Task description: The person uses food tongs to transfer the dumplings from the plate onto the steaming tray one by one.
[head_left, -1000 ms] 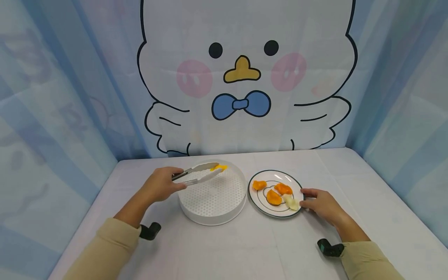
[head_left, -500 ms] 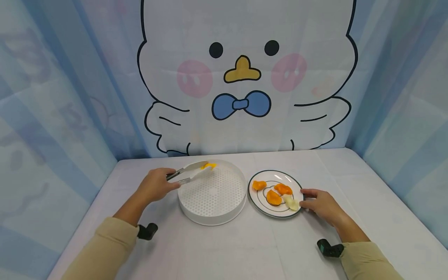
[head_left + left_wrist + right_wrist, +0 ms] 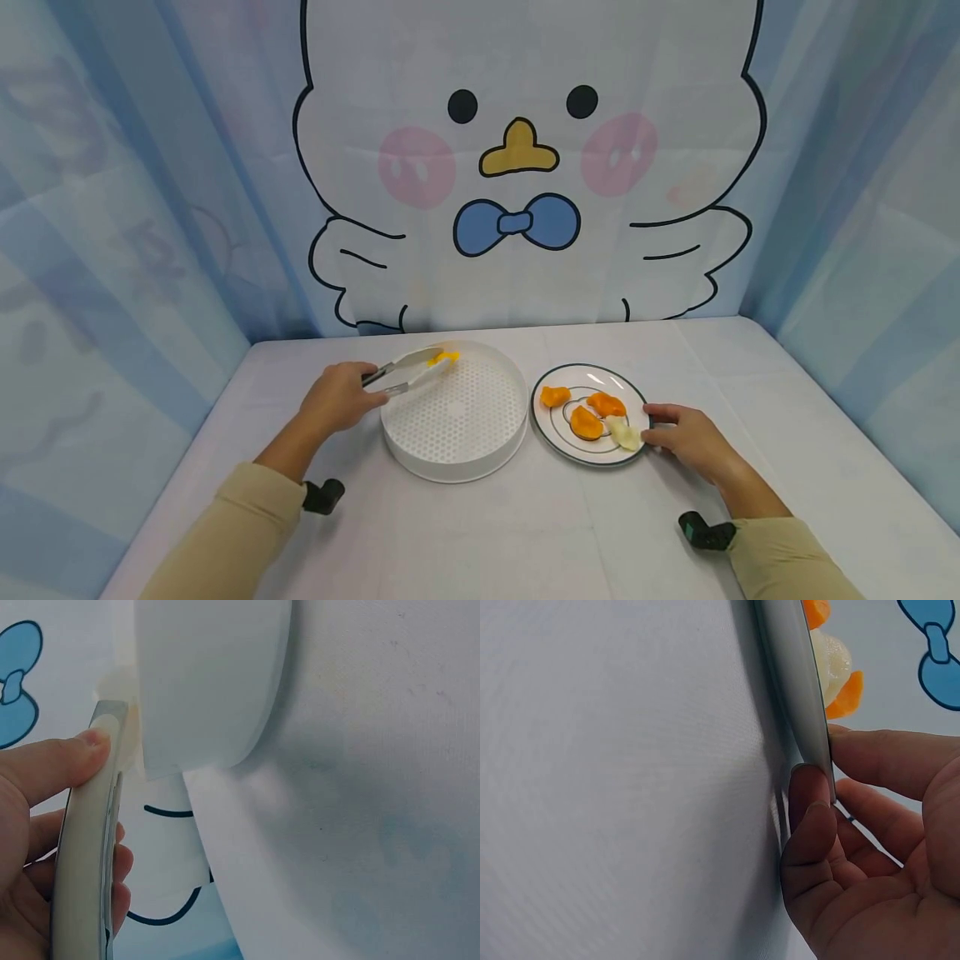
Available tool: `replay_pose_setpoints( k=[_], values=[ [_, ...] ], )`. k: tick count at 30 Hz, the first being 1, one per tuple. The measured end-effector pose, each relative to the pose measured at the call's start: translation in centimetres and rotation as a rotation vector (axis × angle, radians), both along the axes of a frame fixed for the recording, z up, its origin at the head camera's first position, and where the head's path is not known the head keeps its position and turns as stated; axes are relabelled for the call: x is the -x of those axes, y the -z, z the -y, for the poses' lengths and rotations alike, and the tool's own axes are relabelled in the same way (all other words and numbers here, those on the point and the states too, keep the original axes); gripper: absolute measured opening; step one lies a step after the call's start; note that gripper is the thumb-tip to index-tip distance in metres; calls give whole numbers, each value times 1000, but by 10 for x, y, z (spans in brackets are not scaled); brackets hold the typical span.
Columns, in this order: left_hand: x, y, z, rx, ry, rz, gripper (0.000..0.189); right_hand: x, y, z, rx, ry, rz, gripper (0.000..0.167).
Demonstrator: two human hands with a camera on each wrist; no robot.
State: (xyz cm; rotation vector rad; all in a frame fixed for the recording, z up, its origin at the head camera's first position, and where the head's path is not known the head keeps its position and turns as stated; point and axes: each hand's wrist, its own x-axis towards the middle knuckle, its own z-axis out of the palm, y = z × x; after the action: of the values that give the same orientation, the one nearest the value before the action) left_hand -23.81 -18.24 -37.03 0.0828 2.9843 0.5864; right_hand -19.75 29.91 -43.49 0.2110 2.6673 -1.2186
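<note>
My left hand grips metal tongs over a round white tray with a dimpled or perforated base. A small yellow piece lies between the tong tips near the tray's far left; whether it touches the base I cannot tell. In the left wrist view, the thumb presses one arm of the tongs and the fingers curl round the other side. My right hand pinches the right rim of a white, dark-edged plate, thumb above and fingers beneath. On it lie several orange pieces and a pale one.
The tray and plate stand side by side on a white-covered table. Behind hangs a curtain printed with a cartoon bird, and blue curtains close in both sides. Dark wrist devices sit at both cuffs.
The tongs and the yellow piece have moved left across the tray during the first half second, then barely shifted. My right hand and the plate have stayed in place.
</note>
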Motion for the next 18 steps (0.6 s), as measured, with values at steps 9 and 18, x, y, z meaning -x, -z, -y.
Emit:
replay_pose_setpoints(
  k=[9, 18],
  values=[
    [0, 5, -2, 24, -21, 19, 61, 0, 1, 0, 3, 3, -2, 63],
    [-1, 3, -3, 8, -7, -13, 62, -1, 1, -1, 7, -9, -15, 63]
  ],
)
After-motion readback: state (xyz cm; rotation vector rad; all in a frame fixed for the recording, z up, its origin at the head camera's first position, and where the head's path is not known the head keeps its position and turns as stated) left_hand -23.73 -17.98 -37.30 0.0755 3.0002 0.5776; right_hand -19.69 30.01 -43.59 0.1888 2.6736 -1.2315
